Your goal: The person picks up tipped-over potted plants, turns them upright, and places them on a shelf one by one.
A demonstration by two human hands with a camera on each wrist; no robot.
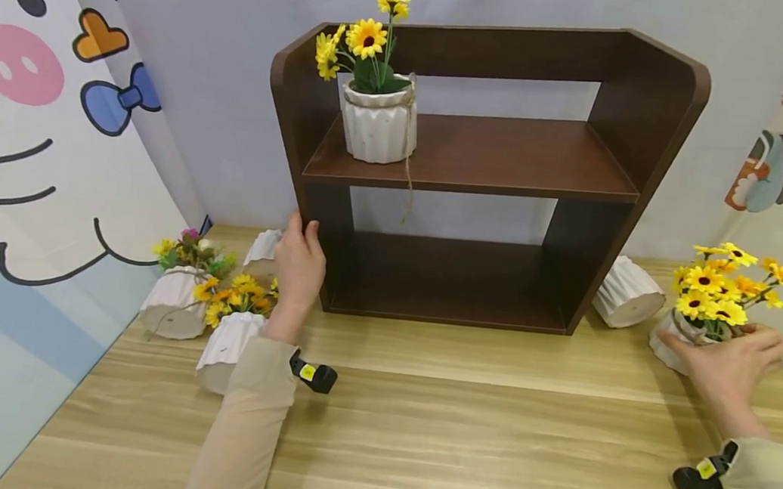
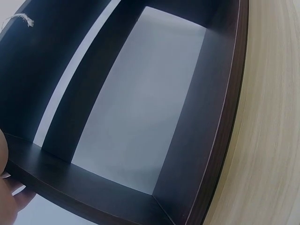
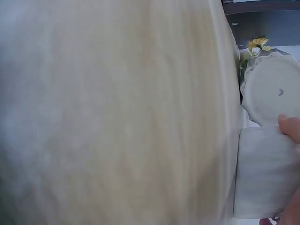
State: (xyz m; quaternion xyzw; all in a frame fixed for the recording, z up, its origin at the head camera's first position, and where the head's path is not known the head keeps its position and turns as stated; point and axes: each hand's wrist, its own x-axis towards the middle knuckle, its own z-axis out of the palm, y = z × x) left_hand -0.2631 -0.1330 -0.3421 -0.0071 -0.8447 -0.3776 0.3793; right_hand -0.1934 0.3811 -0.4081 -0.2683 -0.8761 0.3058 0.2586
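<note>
At the left side of a dark brown two-tier shelf (image 1: 507,154), my left hand (image 1: 300,268) holds the side panel, its thumb towards the inner side. In the left wrist view, fingers (image 2: 7,201) show at the panel's edge. Far to the right, my right hand (image 1: 737,367) grips a white pot of yellow artificial sunflowers (image 1: 708,293) by its upper part. That pot (image 3: 265,173) stands near the tabletop in the right wrist view, with a thumb on it. Another sunflower pot (image 1: 379,126) sits upright on the shelf's upper tier, at the left, its twine hanging down.
Between the shelf and my right hand a white pot (image 1: 626,295) lies tipped over. Several pots lie left of the shelf: one with mixed flowers (image 1: 176,301), one with orange-yellow flowers (image 1: 231,343), and one partly hidden (image 1: 264,251). All rest on a wood-grain table (image 1: 447,430).
</note>
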